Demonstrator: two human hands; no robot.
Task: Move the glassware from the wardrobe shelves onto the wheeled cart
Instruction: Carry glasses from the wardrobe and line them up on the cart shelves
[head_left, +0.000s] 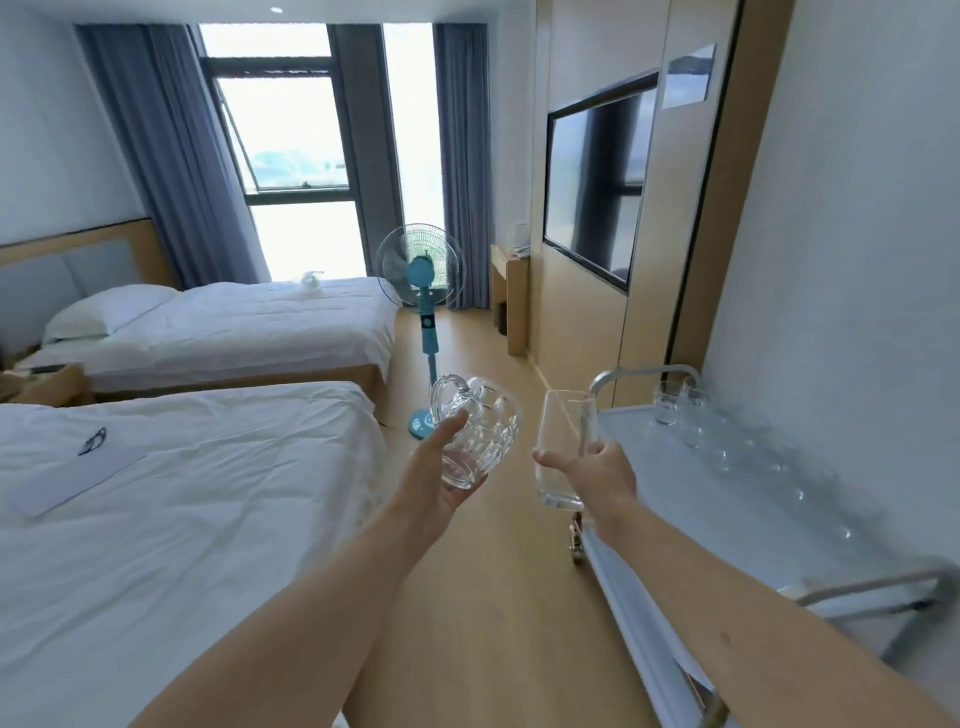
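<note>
Mug (480, 431) cradled in left hand (441, 488), tumbler (563, 449) gripped in right hand (597, 475), both beside cart (675, 499). Set tumbler down upright first, clear of glasses (691, 415) along wall side.

You hold a clear cut-glass mug (480, 434) tilted in your left hand (439, 491), handle up, over the floor. Your right hand (597, 475) grips a tall plain glass (563, 449) at the wheeled cart's (810, 540) near edge. A blurred row of glasses (727, 447) stands along the cart's far side.
</note>
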